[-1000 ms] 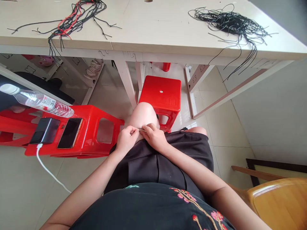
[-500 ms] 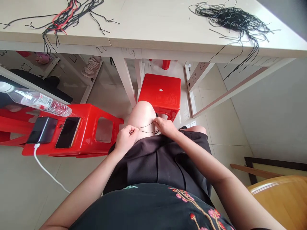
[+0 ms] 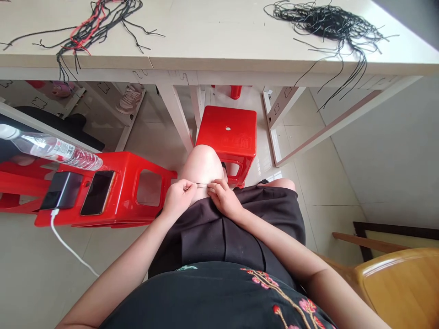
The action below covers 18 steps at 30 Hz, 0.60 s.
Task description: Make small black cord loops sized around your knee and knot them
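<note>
A thin dark cord (image 3: 202,186) stretches in short lines between my two hands, over the bare knee. My left hand (image 3: 179,198) pinches one end of it. On the other side my right hand (image 3: 223,196) has its fingers closed on the cord, a short gap from the left. On the table lie a bundle of black cords (image 3: 325,22) at the right and a bundle of black and red cords (image 3: 92,28) at the left, both with loose ends hanging over the front edge.
The white table (image 3: 212,41) spans the top. A red stool (image 3: 236,128) stands beneath it. Another red stool (image 3: 125,192) at the left holds a bottle (image 3: 65,151), a phone (image 3: 98,193) and a dark box (image 3: 65,189) with a white cable. A wooden chair (image 3: 404,278) is at the lower right.
My right hand has moved left, closer to my left hand, and the cord between them is now shorter and straighter. The view has shifted slightly.
</note>
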### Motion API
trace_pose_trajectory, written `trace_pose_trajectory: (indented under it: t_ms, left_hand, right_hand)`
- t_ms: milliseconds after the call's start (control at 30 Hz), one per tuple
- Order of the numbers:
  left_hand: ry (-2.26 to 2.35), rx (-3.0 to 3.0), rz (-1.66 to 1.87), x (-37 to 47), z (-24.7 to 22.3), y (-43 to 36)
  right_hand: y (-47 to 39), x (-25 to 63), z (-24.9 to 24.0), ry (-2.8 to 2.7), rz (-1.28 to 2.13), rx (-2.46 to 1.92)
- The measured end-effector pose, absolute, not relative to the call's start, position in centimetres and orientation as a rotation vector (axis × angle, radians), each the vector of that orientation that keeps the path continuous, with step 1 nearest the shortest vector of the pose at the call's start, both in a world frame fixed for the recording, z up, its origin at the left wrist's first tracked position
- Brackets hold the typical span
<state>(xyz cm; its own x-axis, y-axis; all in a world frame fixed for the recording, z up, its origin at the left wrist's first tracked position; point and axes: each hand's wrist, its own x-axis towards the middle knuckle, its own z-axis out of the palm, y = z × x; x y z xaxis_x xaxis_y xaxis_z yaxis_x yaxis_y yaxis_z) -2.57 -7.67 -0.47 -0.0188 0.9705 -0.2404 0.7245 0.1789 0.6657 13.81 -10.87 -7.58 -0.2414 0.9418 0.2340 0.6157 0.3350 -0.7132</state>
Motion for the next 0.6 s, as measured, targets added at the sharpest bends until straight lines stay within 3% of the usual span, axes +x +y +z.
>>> trace_pose_trajectory:
  t_ms: [233,600]
  left_hand:
    - [1.802,1.612,0.495,-2.5,-0.4,-7.6]
    - [1.811,1.574,0.457,-2.3,0.0,-7.7]
  right_hand:
    - [-11.0,13.9,-7.1,-1.927,0.806,-1.775]
    - [-12.0,15.6,-8.5,-2.163,1.25,-1.887]
